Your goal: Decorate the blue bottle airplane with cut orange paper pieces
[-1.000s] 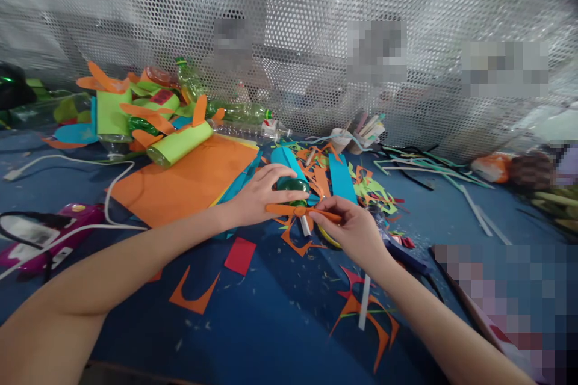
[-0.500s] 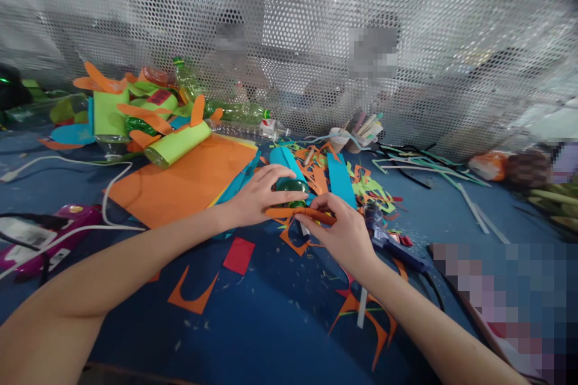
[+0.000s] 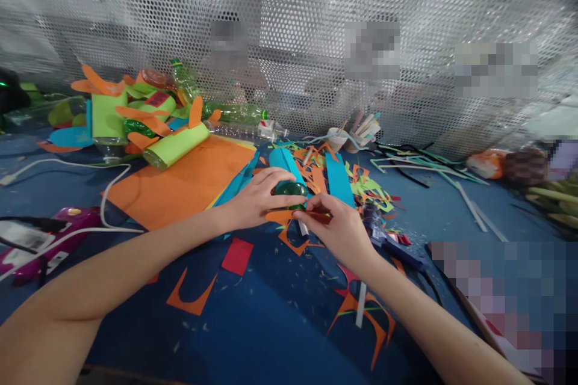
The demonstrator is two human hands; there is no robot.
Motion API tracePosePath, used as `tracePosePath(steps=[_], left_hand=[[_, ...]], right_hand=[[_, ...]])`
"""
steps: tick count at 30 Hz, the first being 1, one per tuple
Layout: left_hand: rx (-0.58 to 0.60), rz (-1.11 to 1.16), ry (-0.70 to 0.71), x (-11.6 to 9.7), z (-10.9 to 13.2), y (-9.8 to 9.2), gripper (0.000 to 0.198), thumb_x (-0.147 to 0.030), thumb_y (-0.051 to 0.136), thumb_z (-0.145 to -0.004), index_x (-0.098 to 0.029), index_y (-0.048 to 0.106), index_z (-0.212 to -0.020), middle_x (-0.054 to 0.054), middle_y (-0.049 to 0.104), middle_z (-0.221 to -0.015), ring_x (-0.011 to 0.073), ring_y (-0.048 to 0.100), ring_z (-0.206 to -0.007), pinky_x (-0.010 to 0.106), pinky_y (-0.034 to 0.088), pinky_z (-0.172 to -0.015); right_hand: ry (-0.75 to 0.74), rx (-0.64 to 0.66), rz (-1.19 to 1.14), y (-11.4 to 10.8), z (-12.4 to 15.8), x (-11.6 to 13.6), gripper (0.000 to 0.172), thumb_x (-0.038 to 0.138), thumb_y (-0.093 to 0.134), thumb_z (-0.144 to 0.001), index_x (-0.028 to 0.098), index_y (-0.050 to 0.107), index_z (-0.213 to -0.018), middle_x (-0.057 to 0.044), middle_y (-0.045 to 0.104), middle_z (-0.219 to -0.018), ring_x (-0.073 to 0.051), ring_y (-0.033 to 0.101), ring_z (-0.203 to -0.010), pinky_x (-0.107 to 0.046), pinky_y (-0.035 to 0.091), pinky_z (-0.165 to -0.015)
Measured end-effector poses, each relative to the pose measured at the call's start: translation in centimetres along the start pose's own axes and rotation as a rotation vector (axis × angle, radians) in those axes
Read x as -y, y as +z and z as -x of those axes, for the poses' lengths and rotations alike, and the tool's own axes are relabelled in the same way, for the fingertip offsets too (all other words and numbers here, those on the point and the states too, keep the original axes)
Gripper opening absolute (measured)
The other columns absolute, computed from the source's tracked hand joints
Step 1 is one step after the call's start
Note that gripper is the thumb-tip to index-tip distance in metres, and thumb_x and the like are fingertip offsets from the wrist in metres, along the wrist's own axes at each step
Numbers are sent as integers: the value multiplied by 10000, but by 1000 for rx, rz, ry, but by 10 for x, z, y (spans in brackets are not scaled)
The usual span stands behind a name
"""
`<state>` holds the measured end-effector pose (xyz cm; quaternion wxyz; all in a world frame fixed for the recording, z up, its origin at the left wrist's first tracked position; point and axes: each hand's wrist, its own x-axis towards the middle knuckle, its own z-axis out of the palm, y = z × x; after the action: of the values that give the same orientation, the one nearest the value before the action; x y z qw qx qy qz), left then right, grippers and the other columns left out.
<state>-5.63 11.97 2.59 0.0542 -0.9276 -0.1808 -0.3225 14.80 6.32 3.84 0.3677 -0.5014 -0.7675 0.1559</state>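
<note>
A green plastic bottle [image 3: 294, 190] lies with its dark end toward me, a sheet of blue paper [image 3: 284, 159] wrapped round it beyond. My left hand [image 3: 253, 197] is closed round the bottle from the left. At the bottle's near end, an orange paper piece [image 3: 277, 216] runs between both hands, and my right hand [image 3: 342, 227] pinches it between thumb and fingers. The right fingers hide part of the orange piece. Just right of my right hand rests a dark blue glue gun [image 3: 397, 248].
Orange paper sheets [image 3: 185, 183] lie to the left, with paper-covered bottles [image 3: 177, 145] behind. Paper scraps [image 3: 318, 177] surround the work. A red square [image 3: 237, 256] and an orange offcut [image 3: 192, 301] lie nearer me. A purple power strip [image 3: 74, 231] is far left; a perforated metal screen [image 3: 289, 30] stands behind.
The orange piece has turned slightly at the bottle's end, and my right fingers have shifted a little on it. My left hand still holds the bottle. The camera view has shifted slightly.
</note>
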Motion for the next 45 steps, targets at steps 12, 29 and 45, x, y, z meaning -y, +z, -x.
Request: tracePosePath(steps=[12,29,45], left_hand=[[13,50,-37,1,0,-3,421,-222,506,-849,-357,464,-1245,69,420,-1273,253,377,-1217,496,335,-996],[-111,167,-227,23,5,-9,579,-185,485,-732,-217,356,-1295,103,425,-1274,262,397,-1208,471,320,-1038],[65,233,-716,43,2,-1,486,-534,343,-897,-208,499,-1221,69,644,-875,230,608,-845,385,462,-772]], right_hand=[[-21,39,53,-10,0,0,201,399,645,-757,215,577,-798,-23,649,-770,-167,630,-703,-278,486,-627],[-200,114,141,5,11,-9,64,273,585,-835,217,555,-826,-30,632,-830,-167,629,-755,-285,507,-674],[-235,133,118,9,16,-7,54,263,559,-862,218,543,-887,-26,632,-820,-166,620,-789,-285,494,-683]])
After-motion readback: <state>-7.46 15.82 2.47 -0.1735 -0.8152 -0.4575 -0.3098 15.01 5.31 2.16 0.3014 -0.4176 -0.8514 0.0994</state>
